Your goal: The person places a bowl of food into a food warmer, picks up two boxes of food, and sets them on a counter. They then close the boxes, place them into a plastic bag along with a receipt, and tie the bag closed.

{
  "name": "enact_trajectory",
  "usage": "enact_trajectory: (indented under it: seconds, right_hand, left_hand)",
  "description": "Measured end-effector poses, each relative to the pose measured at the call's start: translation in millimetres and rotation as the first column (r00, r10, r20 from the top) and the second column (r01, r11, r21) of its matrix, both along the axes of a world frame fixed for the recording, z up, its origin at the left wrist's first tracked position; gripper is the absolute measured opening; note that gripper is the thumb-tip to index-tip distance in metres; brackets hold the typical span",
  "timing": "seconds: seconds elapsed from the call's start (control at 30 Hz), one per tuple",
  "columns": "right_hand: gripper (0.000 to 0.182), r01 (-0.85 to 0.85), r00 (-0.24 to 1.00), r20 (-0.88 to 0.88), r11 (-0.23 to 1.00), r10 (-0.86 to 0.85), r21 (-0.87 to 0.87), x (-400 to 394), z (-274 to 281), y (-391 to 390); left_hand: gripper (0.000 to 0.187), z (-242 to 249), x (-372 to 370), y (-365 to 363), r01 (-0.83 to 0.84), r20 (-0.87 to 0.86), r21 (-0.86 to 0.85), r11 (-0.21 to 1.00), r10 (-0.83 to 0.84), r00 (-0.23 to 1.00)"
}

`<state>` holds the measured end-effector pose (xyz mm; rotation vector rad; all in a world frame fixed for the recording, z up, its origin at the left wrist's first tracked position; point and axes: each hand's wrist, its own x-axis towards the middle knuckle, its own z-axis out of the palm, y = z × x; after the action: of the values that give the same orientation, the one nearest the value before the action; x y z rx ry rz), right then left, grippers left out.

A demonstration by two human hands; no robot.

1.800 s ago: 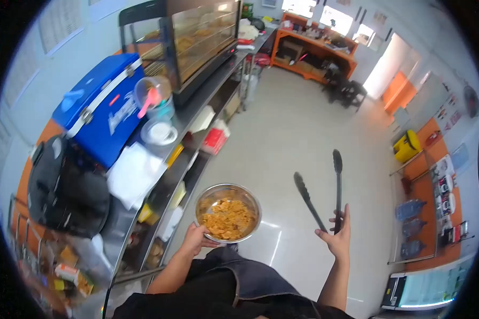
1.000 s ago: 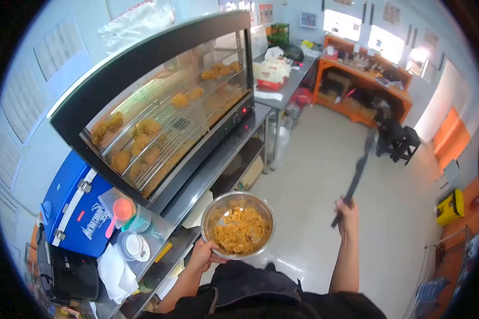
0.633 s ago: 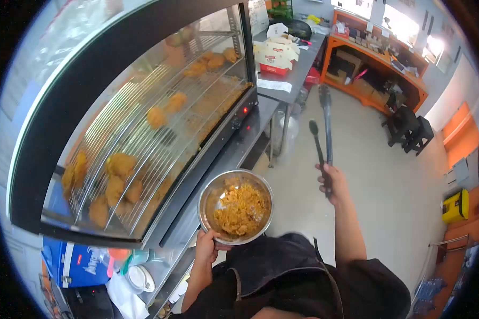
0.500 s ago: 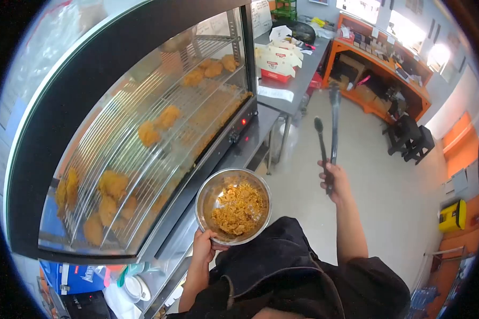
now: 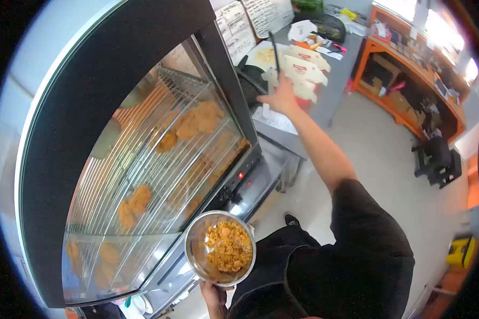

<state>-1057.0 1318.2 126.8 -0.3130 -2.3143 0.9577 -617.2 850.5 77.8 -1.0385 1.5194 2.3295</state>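
My left hand (image 5: 214,295) grips the near rim of a round steel bowl (image 5: 195,252). Golden-brown crumbly pieces of fried food (image 5: 230,247) lie inside it. The bowl is beside the lower front of the glass display warmer. My right hand (image 5: 283,99) is stretched out over the counter at the back, around black tongs (image 5: 275,52). Their two arms are spread wide, one pointing up and one toward the left, with nothing visible between them. Close to that hand is an opened red and white cardboard food box (image 5: 306,74).
The glass warmer (image 5: 32,175) fills the left side, with fried chicken pieces (image 5: 135,204) on its wire racks. A grey counter (image 5: 339,64) runs behind it. An orange shelf (image 5: 375,53) and black stools (image 5: 436,162) stand at the right. Handwritten sheets (image 5: 234,26) lean at the back.
My right hand has swung forward and left with the tongs, from over the floor to above the counter. The bowl sits lower and slightly left in view, and the camera has turned.
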Motion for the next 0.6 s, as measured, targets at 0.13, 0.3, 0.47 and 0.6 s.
enact_trajectory:
  seconds: [0.13,0.3,0.47,0.6]
  right_hand:
    - [0.138,-0.107,0.973,0.203,0.993,0.115,-0.049,-128,-34,-35]
    - [0.123,-0.124,0.965,0.247,0.982,0.086,0.143,-199,-144,1]
    - [0.097,-0.179,0.967,0.216,0.965,0.137,0.19,-186,-181,39]
    - [0.077,-0.166,0.982,0.126,0.968,0.144,0.191,-121,-208,94]
  left_hand:
    - [0.068,-16,-6,16,-0.151,0.019,0.02,0.988,0.151,0.988]
    - [0.056,-31,-22,27,-0.246,-0.051,0.042,0.968,0.248,0.967]
    - [0.046,-31,-28,26,-0.259,-0.07,-0.057,0.964,0.255,0.965]
    - [0.048,-68,3,25,-0.249,-0.013,-0.062,0.967,0.248,0.969]
